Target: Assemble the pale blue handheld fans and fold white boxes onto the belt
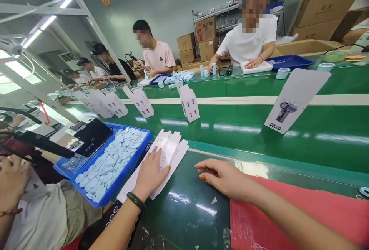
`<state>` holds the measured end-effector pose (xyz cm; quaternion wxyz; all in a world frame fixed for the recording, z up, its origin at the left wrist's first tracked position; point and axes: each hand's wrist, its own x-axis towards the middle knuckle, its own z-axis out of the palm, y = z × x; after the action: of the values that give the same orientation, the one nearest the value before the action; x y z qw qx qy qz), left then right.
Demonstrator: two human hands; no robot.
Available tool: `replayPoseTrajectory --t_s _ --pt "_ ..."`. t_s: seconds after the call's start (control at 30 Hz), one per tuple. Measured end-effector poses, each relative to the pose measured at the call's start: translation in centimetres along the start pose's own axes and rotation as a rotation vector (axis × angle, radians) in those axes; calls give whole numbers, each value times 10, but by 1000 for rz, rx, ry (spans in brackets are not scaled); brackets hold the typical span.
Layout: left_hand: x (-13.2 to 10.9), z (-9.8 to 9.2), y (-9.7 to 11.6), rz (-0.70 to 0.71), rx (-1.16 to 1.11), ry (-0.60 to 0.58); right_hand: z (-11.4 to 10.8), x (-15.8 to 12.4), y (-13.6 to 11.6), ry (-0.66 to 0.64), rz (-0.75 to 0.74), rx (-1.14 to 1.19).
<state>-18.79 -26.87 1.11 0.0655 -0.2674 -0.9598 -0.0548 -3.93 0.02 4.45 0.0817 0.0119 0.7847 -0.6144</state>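
My left hand (151, 171), with a dark bangle at the wrist, lies with spread fingers on a stack of flat white folded boxes (173, 152). To its right, my right hand (220, 175) hovers over the dark green tabletop (184, 204), its fingers loosely curved and nothing seen between them. The right forearm passes above a red sheet (288, 211). Left of the stack sits a blue tray (103, 196) full of light blue plastic pieces (112, 161).
Upright white boxes (188, 104) stand on the green conveyor (230, 127), one larger box (294, 104) at the right. Several people sit across it. Another person's hands (14, 177) are at far left, near a black device (92, 136).
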Motion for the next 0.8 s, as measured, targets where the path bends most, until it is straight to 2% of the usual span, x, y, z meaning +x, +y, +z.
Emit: replayPoseTrajectory --t_s 0.1,0.17,0.37,0.47,0.53,0.6,0.73,0.8 --pt "-10 -1 6 120 -6 36 2 26 -1 71 150 340" --pt "-18 0 7 184 -15 70 2 43 -3 136 205 474" --pt "-44 3 9 381 -163 289 7 85 -3 173 251 594" --pt "-58 -4 19 500 -226 273 11 92 -4 106 248 604" --pt "-64 -13 27 561 -280 236 9 85 -5 71 242 588" --pt "-65 -26 33 542 -298 208 4 66 -9 39 237 580" --pt "-57 -57 41 369 -172 251 3 -1 -17 -140 229 646" --pt "-59 -67 45 362 -219 175 11 -36 -18 -243 225 689"
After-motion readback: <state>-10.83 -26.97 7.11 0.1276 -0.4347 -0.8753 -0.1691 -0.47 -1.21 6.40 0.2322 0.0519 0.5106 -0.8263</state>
